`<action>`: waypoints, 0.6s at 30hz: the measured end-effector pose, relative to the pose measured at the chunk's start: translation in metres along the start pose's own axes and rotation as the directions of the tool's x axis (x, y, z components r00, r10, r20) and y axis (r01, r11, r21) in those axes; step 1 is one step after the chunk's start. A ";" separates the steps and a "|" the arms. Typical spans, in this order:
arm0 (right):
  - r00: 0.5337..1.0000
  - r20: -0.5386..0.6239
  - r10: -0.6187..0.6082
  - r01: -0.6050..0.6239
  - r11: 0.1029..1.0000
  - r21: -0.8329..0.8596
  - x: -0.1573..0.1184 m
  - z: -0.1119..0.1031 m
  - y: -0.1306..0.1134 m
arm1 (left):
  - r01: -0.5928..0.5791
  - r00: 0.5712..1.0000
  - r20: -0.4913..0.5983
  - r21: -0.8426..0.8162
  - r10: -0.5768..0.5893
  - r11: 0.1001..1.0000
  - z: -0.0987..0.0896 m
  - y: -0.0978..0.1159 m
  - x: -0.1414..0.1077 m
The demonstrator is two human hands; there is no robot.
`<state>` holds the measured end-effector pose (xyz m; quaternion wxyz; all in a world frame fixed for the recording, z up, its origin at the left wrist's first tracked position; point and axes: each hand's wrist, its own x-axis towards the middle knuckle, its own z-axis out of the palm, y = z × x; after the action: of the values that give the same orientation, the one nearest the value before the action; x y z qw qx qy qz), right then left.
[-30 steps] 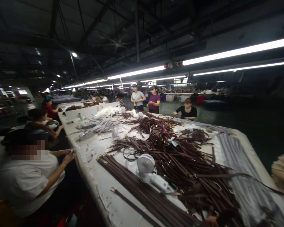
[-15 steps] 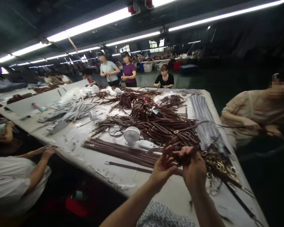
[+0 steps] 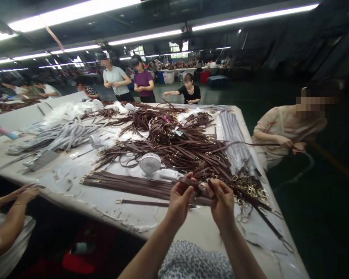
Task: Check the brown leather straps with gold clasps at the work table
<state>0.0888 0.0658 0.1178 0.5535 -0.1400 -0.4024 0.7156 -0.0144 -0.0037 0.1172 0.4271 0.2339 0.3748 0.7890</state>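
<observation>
Above the near side of the table, my left hand [image 3: 178,199] is closed around a brown leather strap [image 3: 186,180], thumb and fingers pressed together. Close beside it, my right hand [image 3: 222,199] pinches a dark brown strap piece; whether it is the same strap I cannot tell, as the fingers cover much of it. Beyond both hands spreads a tangled heap of brown straps [image 3: 180,145] with gold-coloured metal fittings. A neat row of straps [image 3: 125,186] lies to the left, with a single strap [image 3: 145,202] in front of it. Gold-coloured hooks and rings [image 3: 254,190] cluster to the right.
A white handheld fan [image 3: 150,164] lies behind my left hand. Plastic-wrapped straps [image 3: 234,133] line the table's right side, and grey-white strips [image 3: 66,133] are heaped left. A co-worker [image 3: 285,128] at right holds a long strap; another's forearms [image 3: 20,201] rest at the left edge.
My hands have come down slightly and moved apart, the right now in a fingertip pinch. The view has turned right. The seated person at the far end now stretches an arm out.
</observation>
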 end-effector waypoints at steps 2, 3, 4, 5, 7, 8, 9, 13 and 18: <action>0.999 0.035 -0.009 0.015 0.987 -0.161 -0.005 -0.008 0.006 | -0.011 1.000 0.000 -0.047 0.011 0.999 0.002 0.008 0.000; 0.998 0.057 -0.016 0.029 0.973 -0.230 -0.008 -0.012 0.008 | -0.015 1.000 0.015 -0.056 0.016 0.998 0.003 0.011 0.000; 0.997 0.075 -0.023 0.043 0.956 -0.290 -0.010 -0.014 0.009 | -0.014 0.999 0.035 -0.059 0.017 0.998 0.005 0.013 -0.002; 0.996 0.087 -0.030 0.058 0.940 -0.336 -0.012 -0.016 0.010 | -0.008 0.998 0.056 -0.057 0.011 0.998 0.006 0.014 -0.003; 0.994 0.100 -0.041 0.076 0.921 -0.382 -0.015 -0.018 0.009 | 0.006 0.996 0.089 -0.045 -0.002 0.999 0.009 0.015 -0.005; 0.993 0.109 -0.040 0.079 0.918 -0.389 -0.015 -0.019 0.008 | 0.007 0.995 0.098 -0.037 -0.004 0.999 0.010 0.015 -0.006; 0.992 0.118 -0.038 0.081 0.918 -0.388 -0.015 -0.019 0.008 | 0.005 0.995 0.101 -0.029 -0.002 1.000 0.010 0.014 -0.007; 0.988 0.141 -0.063 0.113 0.918 -0.381 -0.014 -0.017 0.007 | 0.007 0.991 0.132 0.007 -0.008 1.000 0.007 0.013 -0.007; 0.968 0.195 -0.156 0.231 0.855 -0.464 -0.013 -0.014 -0.001 | 0.033 0.979 0.192 0.155 -0.063 0.987 -0.005 0.014 -0.004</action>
<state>0.1028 0.0598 0.1064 0.5382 -0.1782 -0.6208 0.5415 -0.0226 -0.0140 0.1254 0.4617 0.3332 0.3952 0.7208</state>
